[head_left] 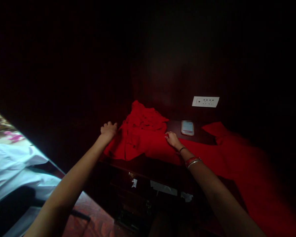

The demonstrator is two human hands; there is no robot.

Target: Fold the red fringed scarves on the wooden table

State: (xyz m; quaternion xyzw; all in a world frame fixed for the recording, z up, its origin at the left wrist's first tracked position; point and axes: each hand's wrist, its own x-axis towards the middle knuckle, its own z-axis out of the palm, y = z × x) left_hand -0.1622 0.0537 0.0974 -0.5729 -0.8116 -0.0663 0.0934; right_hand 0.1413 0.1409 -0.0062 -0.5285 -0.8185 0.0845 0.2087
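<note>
A long piece of red cloth [187, 151] lies across a dark tabletop, with a crumpled heap of red cloth [148, 117] at its left part. My left hand [109, 128] is at the cloth's left edge, its short-looking fingers bent a little and apart. Whether its fingertips press on the fabric is hard to see in the dim light. My right hand [172, 139] has its fingers closed on the cloth just right of the heap. A red band and a silver bangle [193, 162] are on my right forearm.
Behind the cloth lies a phone [187, 128] on the dark tabletop [174, 126]. A white wall socket [205, 101] is above it. More red cloth [263, 184] hangs down at the right. White fabric [17, 171] is at the far left. Torn paper pieces [163, 188] are below the table edge.
</note>
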